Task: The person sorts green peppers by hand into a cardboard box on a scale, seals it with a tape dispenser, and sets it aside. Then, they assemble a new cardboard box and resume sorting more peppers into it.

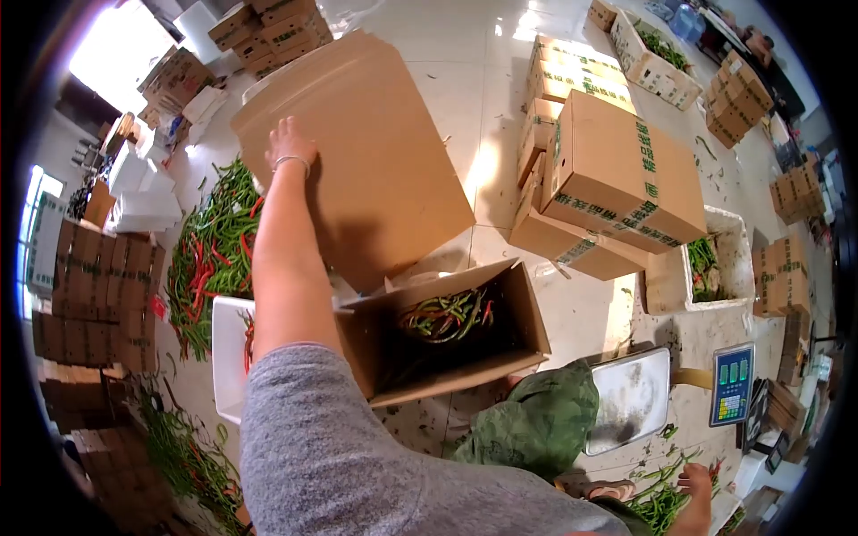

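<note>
My left hand [290, 145] reaches forward and lies with spread fingers on a large flat cardboard sheet [384, 152]. Just behind that sheet's near edge stands an open cardboard box [465, 373], with green and red chili peppers [447, 316] inside. Low at the right, my right hand [695, 481] hovers by loose green peppers [660, 506] on the floor. Its fingers look loosely bent and apart, with nothing visible in them. A white bin [229, 357] is partly covered by my left arm.
A big chili pile [214, 255] spreads at left. Printed closed boxes [626, 174] are stacked at right, beside a foam crate [728, 259]. Near my leg [536, 420] is a scale platform [630, 402] with its display [733, 384]. More boxes [94, 286] line the left.
</note>
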The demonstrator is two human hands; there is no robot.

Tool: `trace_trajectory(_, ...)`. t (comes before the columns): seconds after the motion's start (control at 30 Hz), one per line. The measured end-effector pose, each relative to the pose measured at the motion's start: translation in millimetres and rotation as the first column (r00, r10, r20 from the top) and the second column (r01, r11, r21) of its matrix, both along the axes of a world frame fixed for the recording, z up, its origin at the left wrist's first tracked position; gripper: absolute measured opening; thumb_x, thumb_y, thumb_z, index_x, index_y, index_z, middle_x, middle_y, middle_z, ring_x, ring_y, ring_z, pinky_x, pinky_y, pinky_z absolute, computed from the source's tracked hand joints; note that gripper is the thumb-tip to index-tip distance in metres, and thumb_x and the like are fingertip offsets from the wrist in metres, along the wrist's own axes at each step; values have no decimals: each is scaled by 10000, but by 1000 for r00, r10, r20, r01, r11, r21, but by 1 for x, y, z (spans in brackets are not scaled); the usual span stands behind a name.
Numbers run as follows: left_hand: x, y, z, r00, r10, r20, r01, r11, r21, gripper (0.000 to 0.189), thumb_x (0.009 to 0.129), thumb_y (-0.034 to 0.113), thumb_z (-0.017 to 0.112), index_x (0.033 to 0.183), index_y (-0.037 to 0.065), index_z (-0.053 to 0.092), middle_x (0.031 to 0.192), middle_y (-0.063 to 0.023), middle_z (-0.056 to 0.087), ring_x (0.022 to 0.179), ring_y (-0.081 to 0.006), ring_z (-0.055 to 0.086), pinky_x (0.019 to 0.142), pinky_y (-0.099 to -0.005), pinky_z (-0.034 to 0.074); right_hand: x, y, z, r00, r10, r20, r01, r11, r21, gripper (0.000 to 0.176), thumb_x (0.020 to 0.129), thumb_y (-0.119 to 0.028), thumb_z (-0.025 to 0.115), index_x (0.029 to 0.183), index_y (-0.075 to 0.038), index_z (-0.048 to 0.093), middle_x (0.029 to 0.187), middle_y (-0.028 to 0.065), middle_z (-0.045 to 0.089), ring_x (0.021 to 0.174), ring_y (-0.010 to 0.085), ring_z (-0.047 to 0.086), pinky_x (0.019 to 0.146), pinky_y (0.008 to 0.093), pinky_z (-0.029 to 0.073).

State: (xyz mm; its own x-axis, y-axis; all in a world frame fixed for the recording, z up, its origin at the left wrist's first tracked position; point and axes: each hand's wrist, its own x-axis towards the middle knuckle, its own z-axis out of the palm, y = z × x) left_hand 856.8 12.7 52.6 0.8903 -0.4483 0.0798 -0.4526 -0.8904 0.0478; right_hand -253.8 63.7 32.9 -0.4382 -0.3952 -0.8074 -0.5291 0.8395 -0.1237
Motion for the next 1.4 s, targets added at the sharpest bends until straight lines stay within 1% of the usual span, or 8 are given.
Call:
trace_trajectory(0.3, 39, -46, -40, 998, 62, 4, -62, 996, 71, 652, 815, 279, 532, 1412, 194, 285, 1488, 10, 271, 1356, -235, 281, 1082, -473, 246, 4, 10, 42, 957, 56, -284, -13, 989, 149, 216, 897, -238, 524, 1047, -86, 561, 769, 85, 601, 566, 199, 572, 447, 327, 410)
trace_trajectory(0.4, 23, -60, -20, 988, 120, 92, -125, 991, 49, 544, 809, 279, 526, 1328, 195, 388, 1425, -5, 368, 1292, -232, 376, 1039, -454, 296, -33, 32, 40, 991, -92, -102, 100, 992, 79, 271, 908, -238, 517, 1131, -87, 539, 885, 107, 643, 709, 280, 633, 587, 426, 509)
trace_trajectory(0.57, 66, -67, -48, 992, 18, 127, -9, 997, -72, 612, 764, 354, 604, 1322, 193, 412, 1361, -36, 446, 1300, -244, 365, 1035, -453, 324, -81, 92, 31, 988, -51, -146, 79, 977, 196, 205, 880, -221, 546, 1039, -100, 592, 752, 85, 606, 604, 250, 586, 530, 413, 483)
trace_trajectory(0.63, 30, -68, -14, 997, 35, 66, -42, 992, 118, 641, 745, 369, 627, 1325, 194, 418, 1355, -37, 455, 1304, -245, 357, 1040, -449, 323, -92, 115, 28, 990, 5, -139, 36, 957, 288, 192, 868, -226, 563, 1018, -113, 603, 712, 77, 587, 544, 237, 560, 488, 406, 459)
trace_trajectory(0.83, -36, -42, 21, 950, -82, 300, 40, 989, 142, 522, 708, 430, 699, 1180, 242, 579, 1286, -30, 506, 1230, -249, 417, 1018, -486, 283, -75, 152, 19, 975, -84, -206, 109, 988, 113, 274, 882, -244, 562, 1118, -104, 570, 725, 75, 590, 540, 221, 542, 452, 391, 428)
trace_trajectory(1.07, -82, 10, 46, 951, -305, 50, 308, 947, -92, 465, 714, 367, 707, 1111, 147, 602, 1042, -114, 646, 999, -321, 587, 853, -441, 437, -83, 204, -1, 990, -123, -66, 120, 992, -50, 282, 875, -214, 586, 1101, -46, 606, 921, 90, 642, 724, 251, 608, 548, 385, 484)
trace_trajectory(1.27, -177, 49, 80, 905, -422, 52, 425, 899, -101, 344, 723, 352, 693, 985, 131, 653, 931, -140, 665, 877, -350, 623, 737, -450, 467, -116, 262, -20, 868, 318, -381, -374, 924, -81, 288, 861, -102, 595, 1127, 7, 601, 1040, 179, 650, 943, 304, 627, 775, 407, 498)
trace_trajectory(1.4, -231, 52, 106, 869, -457, 191, 473, 880, -42, 341, 729, 391, 689, 976, 158, 660, 912, -137, 667, 863, -351, 623, 730, -445, 471, -105, 284, -12, 956, 72, -285, -159, 941, -297, 336, 859, -173, 610, 1157, -18, 595, 907, 147, 662, 776, 237, 630, 692, 394, 484)
